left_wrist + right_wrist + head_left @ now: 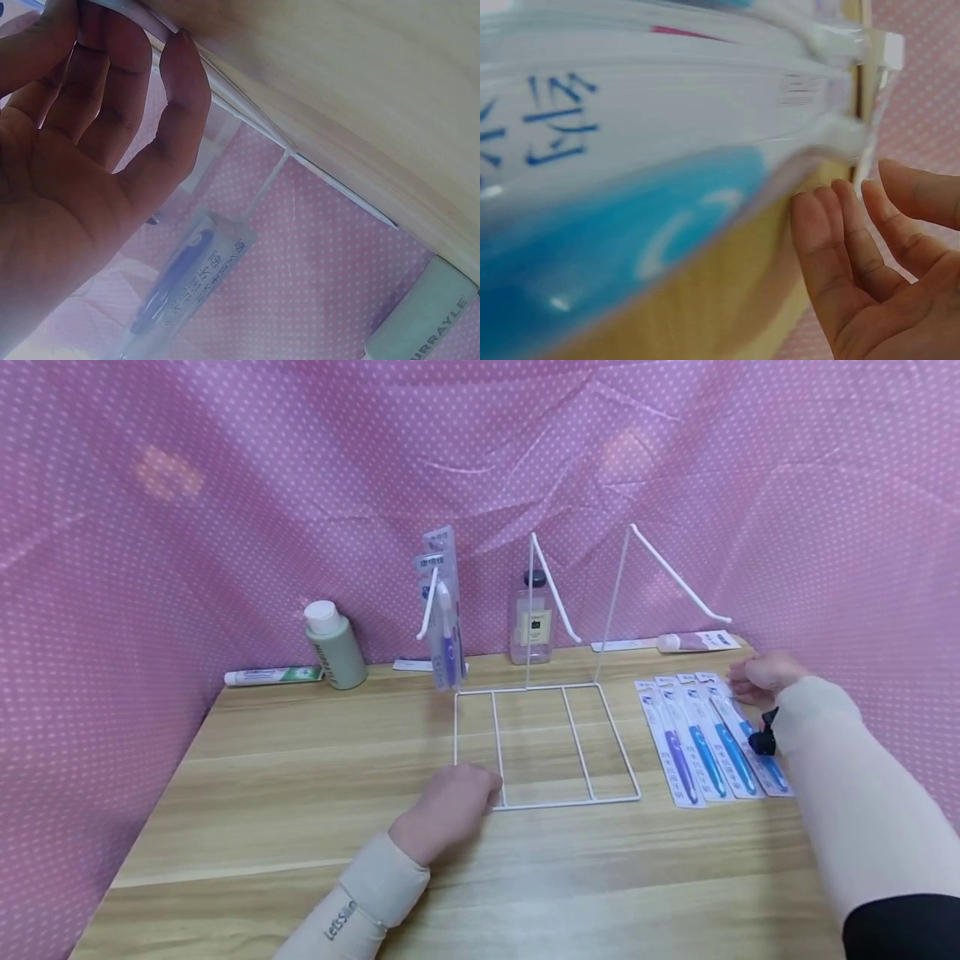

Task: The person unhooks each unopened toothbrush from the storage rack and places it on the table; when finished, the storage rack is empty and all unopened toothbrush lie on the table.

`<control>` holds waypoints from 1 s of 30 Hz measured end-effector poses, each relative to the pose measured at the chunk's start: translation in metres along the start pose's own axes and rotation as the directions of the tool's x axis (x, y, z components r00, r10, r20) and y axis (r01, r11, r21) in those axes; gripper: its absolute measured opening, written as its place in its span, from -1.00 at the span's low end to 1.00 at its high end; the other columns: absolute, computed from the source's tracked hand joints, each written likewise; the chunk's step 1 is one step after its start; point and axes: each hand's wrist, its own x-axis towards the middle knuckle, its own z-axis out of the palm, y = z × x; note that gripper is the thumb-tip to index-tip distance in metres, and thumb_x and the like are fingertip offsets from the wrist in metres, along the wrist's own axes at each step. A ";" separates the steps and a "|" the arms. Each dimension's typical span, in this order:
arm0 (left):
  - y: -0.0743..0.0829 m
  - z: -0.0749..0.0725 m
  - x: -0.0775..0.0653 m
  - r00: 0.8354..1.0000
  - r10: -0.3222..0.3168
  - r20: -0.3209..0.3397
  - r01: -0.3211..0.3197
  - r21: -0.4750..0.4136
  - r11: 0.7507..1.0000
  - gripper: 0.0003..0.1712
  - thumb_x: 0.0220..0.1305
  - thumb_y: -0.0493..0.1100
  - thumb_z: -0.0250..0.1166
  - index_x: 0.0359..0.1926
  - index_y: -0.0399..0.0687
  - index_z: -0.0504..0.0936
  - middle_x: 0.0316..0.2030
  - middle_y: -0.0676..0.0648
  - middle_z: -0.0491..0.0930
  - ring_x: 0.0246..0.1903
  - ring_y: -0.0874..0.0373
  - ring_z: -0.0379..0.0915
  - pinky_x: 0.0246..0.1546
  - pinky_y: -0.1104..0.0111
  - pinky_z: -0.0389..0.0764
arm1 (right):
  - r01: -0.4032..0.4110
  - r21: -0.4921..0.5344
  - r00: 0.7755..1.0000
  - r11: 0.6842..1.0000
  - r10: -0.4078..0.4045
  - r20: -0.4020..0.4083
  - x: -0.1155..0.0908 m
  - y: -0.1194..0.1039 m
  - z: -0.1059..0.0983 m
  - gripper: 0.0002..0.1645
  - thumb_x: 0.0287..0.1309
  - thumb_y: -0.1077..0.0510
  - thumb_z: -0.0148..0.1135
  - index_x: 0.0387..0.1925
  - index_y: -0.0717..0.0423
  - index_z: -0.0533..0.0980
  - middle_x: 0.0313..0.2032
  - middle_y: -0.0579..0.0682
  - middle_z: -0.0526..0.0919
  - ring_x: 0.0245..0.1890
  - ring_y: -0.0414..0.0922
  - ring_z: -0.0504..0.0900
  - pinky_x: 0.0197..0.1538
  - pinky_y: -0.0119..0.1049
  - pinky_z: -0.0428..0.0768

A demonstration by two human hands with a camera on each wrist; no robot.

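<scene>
My left hand holds the front left corner of a white wire display rack, its fingers curled at the base wire in the left wrist view. Three hooks rise from the rack; packaged toothbrushes hang on the left one. To the right, several toothbrushes in clear packs lie side by side, one purple and the others blue. At the top end of the rightmost pack is my right hand. In the right wrist view its fingers are slightly bent, thumb apart, beside a blue toothbrush pack.
A green bottle with a white cap and a toothpaste tube stand and lie at the back left. Behind the rack is a clear bottle with a black cap. Another tube lies at the back right, before the pink dotted curtain.
</scene>
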 end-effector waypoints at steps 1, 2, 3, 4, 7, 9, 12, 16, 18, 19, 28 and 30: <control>0.000 0.000 0.000 1.000 -0.003 0.001 0.003 0.003 1.000 -0.61 0.00 -0.53 0.15 -0.63 0.08 0.37 -0.62 0.12 0.34 -0.56 0.22 0.25 -0.53 0.37 0.32 | 0.031 -0.047 1.000 0.998 -0.031 0.003 -0.003 -0.005 0.000 -0.54 0.60 0.19 -0.03 0.30 0.47 0.30 -0.22 0.12 0.71 -0.26 -0.18 0.69 -0.07 -0.27 0.76; 0.000 0.000 0.000 1.000 -0.003 0.001 0.003 0.004 1.000 -0.61 -0.01 -0.53 0.15 -0.63 0.08 0.37 -0.62 0.12 0.34 -0.56 0.22 0.25 -0.53 0.37 0.32 | 0.068 -0.099 0.998 0.993 -0.067 0.012 -0.008 -0.010 0.002 -0.48 0.61 0.15 -0.04 0.35 0.48 0.26 -0.08 0.24 0.70 -0.18 -0.12 0.69 0.00 -0.22 0.76; 0.000 0.000 0.000 1.000 -0.004 0.002 0.004 0.004 1.000 -0.61 -0.01 -0.53 0.15 -0.64 0.08 0.36 -0.62 0.12 0.33 -0.56 0.21 0.24 -0.53 0.37 0.32 | 0.106 -0.154 0.994 0.982 -0.106 0.009 -0.014 -0.017 0.005 -0.43 0.62 0.09 -0.05 0.39 0.47 0.25 0.05 0.34 0.66 -0.10 -0.06 0.70 0.07 -0.15 0.74; 0.000 0.000 0.000 1.000 -0.006 0.003 0.006 0.004 1.000 -0.61 -0.02 -0.53 0.14 -0.64 0.08 0.36 -0.62 0.12 0.32 -0.56 0.21 0.24 -0.53 0.37 0.31 | 0.151 -0.209 0.988 0.966 -0.153 0.010 -0.022 -0.023 0.009 -0.36 0.64 0.03 -0.06 0.44 0.45 0.24 0.18 0.41 0.59 -0.02 0.01 0.70 0.09 -0.09 0.72; 0.001 0.000 0.000 1.000 -0.005 0.005 0.005 0.003 1.000 -0.60 -0.01 -0.53 0.15 -0.63 0.09 0.36 -0.62 0.13 0.32 -0.56 0.21 0.23 -0.53 0.37 0.31 | 0.287 -0.285 0.956 0.915 -0.293 0.021 -0.050 -0.041 0.032 -0.26 0.65 -0.13 -0.08 0.51 0.35 0.24 0.36 0.46 0.44 0.13 0.08 0.65 0.17 -0.03 0.68; 0.002 0.000 0.000 1.000 -0.003 0.006 0.003 0.001 1.000 -0.61 -0.01 -0.53 0.14 -0.63 0.08 0.36 -0.62 0.12 0.31 -0.56 0.21 0.23 -0.54 0.37 0.31 | 0.370 -0.305 0.925 0.877 -0.380 0.031 -0.073 -0.049 0.055 -0.28 0.63 -0.18 -0.03 0.49 0.25 0.33 0.29 0.38 0.54 0.07 0.02 0.69 0.10 -0.12 0.69; 0.002 0.000 0.000 1.000 -0.006 0.002 0.006 -0.007 1.000 -0.61 -0.01 -0.54 0.15 -0.63 0.08 0.36 -0.62 0.12 0.32 -0.56 0.20 0.24 -0.54 0.37 0.31 | 0.497 -0.321 0.860 0.806 -0.507 0.061 -0.108 -0.053 0.090 -0.40 0.59 -0.12 0.08 0.38 0.21 0.47 0.13 0.26 0.68 -0.09 -0.10 0.72 -0.04 -0.26 0.70; 0.002 0.000 0.001 1.000 -0.012 -0.007 0.012 -0.020 1.000 -0.61 -0.01 -0.54 0.15 -0.63 0.07 0.36 -0.61 0.11 0.34 -0.55 0.19 0.26 -0.54 0.35 0.32 | 0.588 -0.409 0.788 0.698 -0.607 0.097 -0.137 -0.049 0.132 -0.52 0.49 -0.02 0.26 0.24 0.19 0.59 0.04 0.19 0.75 -0.14 -0.07 0.73 -0.09 -0.20 0.68; 0.003 0.000 0.002 1.000 -0.011 -0.010 0.011 -0.028 1.000 -0.62 -0.02 -0.53 0.14 -0.63 0.07 0.37 -0.60 0.11 0.35 -0.55 0.19 0.27 -0.54 0.35 0.33 | 0.600 -0.447 0.778 0.663 -0.614 0.134 -0.141 -0.043 0.150 -0.51 0.41 0.01 0.35 0.21 0.23 0.59 0.06 0.23 0.72 -0.14 -0.03 0.73 -0.09 -0.13 0.69; 0.003 0.000 0.002 1.000 -0.013 -0.009 0.013 -0.030 0.999 -0.62 -0.02 -0.53 0.14 -0.62 0.07 0.37 -0.60 0.11 0.35 -0.54 0.19 0.27 -0.53 0.35 0.33 | 0.598 -0.468 0.781 0.650 -0.604 0.159 -0.141 -0.040 0.157 -0.47 0.36 0.00 0.40 0.20 0.24 0.58 0.03 0.22 0.71 -0.15 -0.04 0.71 -0.08 -0.11 0.68; 0.000 0.002 0.002 1.000 -0.002 -0.015 0.001 -0.057 0.998 -0.61 0.00 -0.54 0.13 -0.63 0.06 0.36 -0.62 0.12 0.30 -0.55 0.20 0.23 -0.52 0.35 0.33 | 0.636 -0.508 0.772 0.581 -0.492 0.403 -0.126 -0.008 0.174 -0.57 0.08 -0.03 0.62 -0.13 0.07 0.63 -0.29 -0.06 0.51 -0.31 -0.17 0.47 -0.23 -0.32 0.47; -0.003 0.002 0.000 1.000 -0.004 -0.017 0.003 -0.052 0.999 -0.61 0.02 -0.54 0.12 -0.63 0.07 0.35 -0.63 0.12 0.27 -0.56 0.20 0.21 -0.51 0.36 0.32 | 0.658 -0.486 0.753 0.575 -0.503 0.425 -0.122 -0.006 0.176 -0.62 0.11 -0.05 0.60 -0.20 0.03 0.61 -0.30 -0.09 0.52 -0.31 -0.19 0.47 -0.23 -0.35 0.47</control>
